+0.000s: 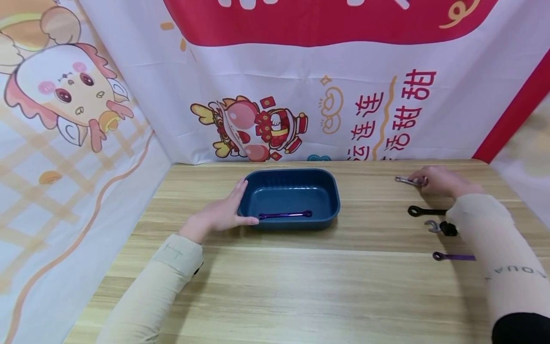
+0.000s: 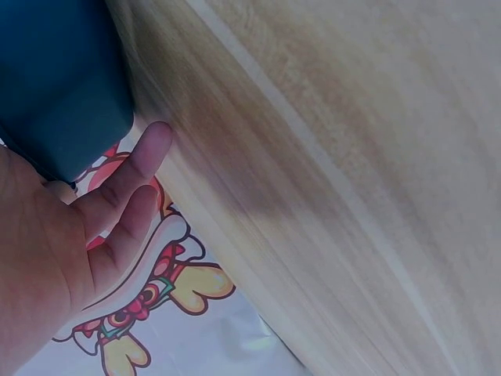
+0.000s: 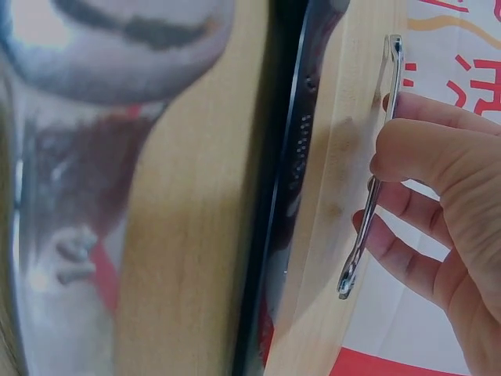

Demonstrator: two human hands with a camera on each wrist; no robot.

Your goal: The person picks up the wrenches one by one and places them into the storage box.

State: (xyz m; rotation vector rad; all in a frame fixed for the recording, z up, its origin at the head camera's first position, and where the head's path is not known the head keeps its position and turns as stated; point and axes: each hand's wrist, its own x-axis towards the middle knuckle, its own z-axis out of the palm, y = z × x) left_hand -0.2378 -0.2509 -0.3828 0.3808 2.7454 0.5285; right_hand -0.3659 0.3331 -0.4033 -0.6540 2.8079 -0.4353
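My right hand [image 1: 443,181] pinches a slim silver wrench [image 1: 406,180] at the back right of the table. In the right wrist view, the thumb lies across the middle of this wrench [image 3: 366,223], with the fingertips behind it. My left hand [image 1: 220,213] rests at the left end of a dark blue bin [image 1: 296,225], its thumb and fingers spread along the rim. Seen from the left wrist, that hand's fingers [image 2: 153,149] are extended beside the bin [image 2: 70,86]. A purple wrench [image 1: 285,215] lies inside the bin along its front wall.
Near my right forearm lie a black ring-ended wrench [image 1: 427,211], an adjustable wrench [image 1: 434,226] with a dark handle, and another purple wrench [image 1: 457,257], partly hidden by the sleeve. A printed cloth [image 1: 266,62] hangs behind the wooden table [image 1: 301,286].
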